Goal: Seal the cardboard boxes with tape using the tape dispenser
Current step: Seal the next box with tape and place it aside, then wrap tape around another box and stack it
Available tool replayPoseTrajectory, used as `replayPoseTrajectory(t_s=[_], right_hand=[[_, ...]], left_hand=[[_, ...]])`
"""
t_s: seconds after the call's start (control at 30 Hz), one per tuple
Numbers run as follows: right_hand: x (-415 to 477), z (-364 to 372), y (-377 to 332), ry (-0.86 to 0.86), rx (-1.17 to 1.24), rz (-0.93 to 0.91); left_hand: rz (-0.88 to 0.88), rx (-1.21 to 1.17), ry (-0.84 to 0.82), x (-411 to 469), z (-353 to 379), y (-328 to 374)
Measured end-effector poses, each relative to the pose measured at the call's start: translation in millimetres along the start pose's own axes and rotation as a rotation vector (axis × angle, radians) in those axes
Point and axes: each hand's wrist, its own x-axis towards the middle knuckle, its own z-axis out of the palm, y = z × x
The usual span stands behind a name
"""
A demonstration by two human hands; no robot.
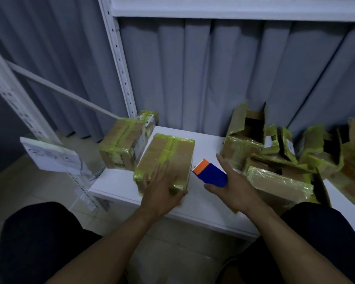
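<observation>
A closed cardboard box (168, 154) wrapped in yellow-green tape lies on the white table (203, 203). My left hand (162, 187) rests on its near end, fingers spread over the top and thumb around the corner. My right hand (232, 181) grips a blue tape dispenser (211, 173) with an orange end, held just right of that box and a little above the table. A second taped box (121, 144) sits at the table's far left corner, with a smaller one (150, 117) behind it.
A heap of opened cardboard boxes (285, 152) with torn yellow tape fills the right side of the table. White shelf uprights (121, 64) and a grey curtain (234, 78) stand behind. A white sheet with writing (51, 156) hangs at the left. My dark-clothed knees (39, 242) are below the table edge.
</observation>
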Motion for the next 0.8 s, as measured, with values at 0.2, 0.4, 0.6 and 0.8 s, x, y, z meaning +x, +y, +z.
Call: replayPoseTrajectory(t_s=[0.2, 0.4, 0.6, 0.8], right_hand=[[29.9, -15.2, -20.1, 0.032, -0.02, -0.044], [92.4, -32.7, -42.3, 0.061, -0.02, -0.164], [146.3, -34.9, -29.9, 0.065, 0.062, -0.132], [182.2, -22.9, -21.4, 0.018, 0.081, -0.105]], left_hand=[[-0.023, 0.107, -0.127, 6.9, -4.5, -11.5], [0.005, 0.103, -0.237, 68.9, -8.1, -3.8], [-0.041, 0.128, -0.3, 153.2, -7.4, -20.6], [-0.037, 0.156, -0.276, 220.0, 2.5, -44.7]])
